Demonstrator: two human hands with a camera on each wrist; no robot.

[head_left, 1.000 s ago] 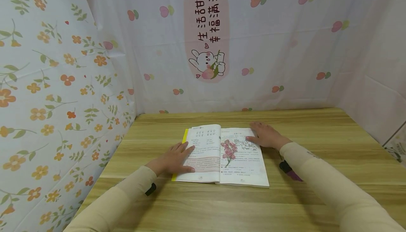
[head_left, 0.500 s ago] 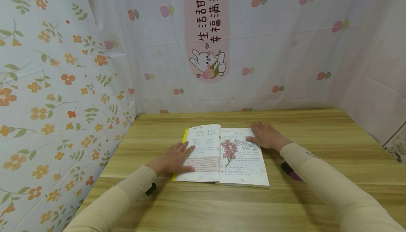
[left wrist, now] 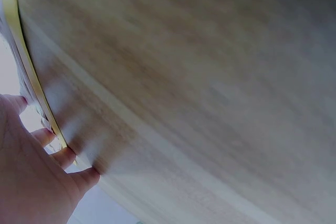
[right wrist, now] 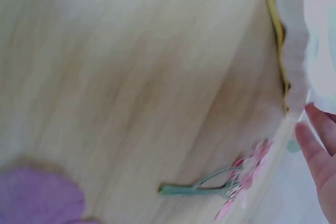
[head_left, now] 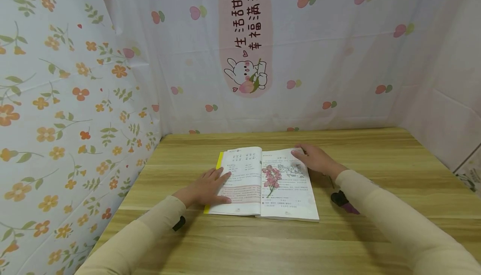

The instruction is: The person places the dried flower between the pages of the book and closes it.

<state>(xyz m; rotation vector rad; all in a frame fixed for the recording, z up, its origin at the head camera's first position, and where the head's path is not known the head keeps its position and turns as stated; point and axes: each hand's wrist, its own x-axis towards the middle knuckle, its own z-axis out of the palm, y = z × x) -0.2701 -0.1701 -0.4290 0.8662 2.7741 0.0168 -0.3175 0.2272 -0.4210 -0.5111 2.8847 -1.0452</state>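
An open book (head_left: 287, 206) is lying flat on the wood-grain table (head_left: 240, 248), in from the far edge and somewhat closer to the left edge than to the right. Its white pages are carrying rows of small dark print, too fine to read. The left page is bowing up toward the spine and showing a pinkish text panel (head_left: 240, 195) across its lower half; a bright yellow strip of cover is peeking out along its outer side. The right page is bearing a black line drawing (head_left: 291, 171), and a pink flower sprig (head_left: 271, 177) is lying beside the spine, its thin green stem pointing toward the table's near side.

The left hand (head_left: 206, 189) is resting with fingers spread on the left page's outer margin, gripping nothing. The right hand (head_left: 319, 160) is nearly closing, thumb above the page, pinching the slightly raised corner nearest the table's far right corner.

On the table to the book's right, a second pink sprig (right wrist: 241, 179) is lying with its green stem pointing away from the book, and a purple piece (right wrist: 39, 198) is showing only partly.
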